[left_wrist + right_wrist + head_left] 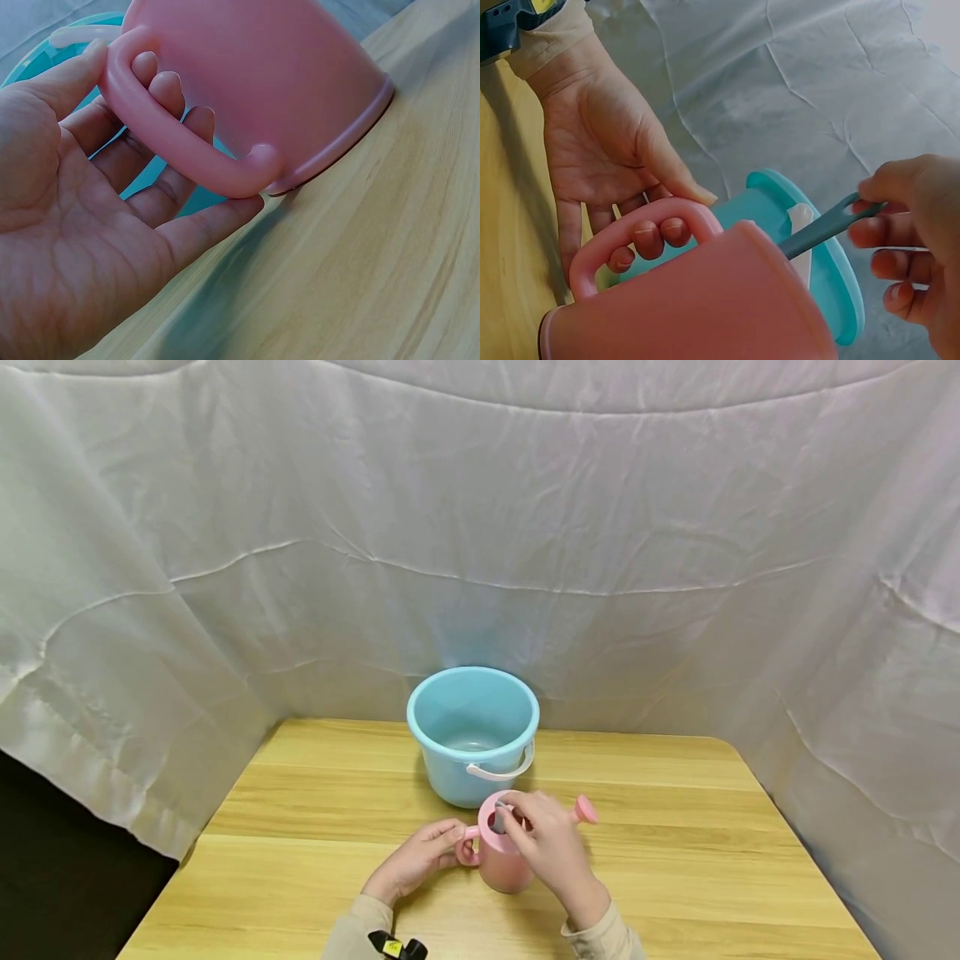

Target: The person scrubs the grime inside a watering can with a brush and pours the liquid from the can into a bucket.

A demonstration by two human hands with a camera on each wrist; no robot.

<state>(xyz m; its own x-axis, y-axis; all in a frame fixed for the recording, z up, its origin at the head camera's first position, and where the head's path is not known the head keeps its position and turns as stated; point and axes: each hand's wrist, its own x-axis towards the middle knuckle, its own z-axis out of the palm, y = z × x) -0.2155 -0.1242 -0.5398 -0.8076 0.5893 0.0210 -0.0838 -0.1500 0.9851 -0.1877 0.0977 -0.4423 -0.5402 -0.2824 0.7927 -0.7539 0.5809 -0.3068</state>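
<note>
A pink watering can stands upright on the wooden table, its spout and round sprinkler head pointing right. My left hand holds the can by its looped handle, fingers passed through the loop and thumb on its upper part. Over the can's top opening, my right hand pinches the end of a slim grey-blue tool handle between thumb and fingers. That handle slants down into the can, where its lower part is hidden, so I cannot tell what kind of tool it is.
Just behind the can is a light blue bucket with a white carrying handle hanging at its front right. The wooden table reaches back to a pale draped curtain, which also hangs along both sides.
</note>
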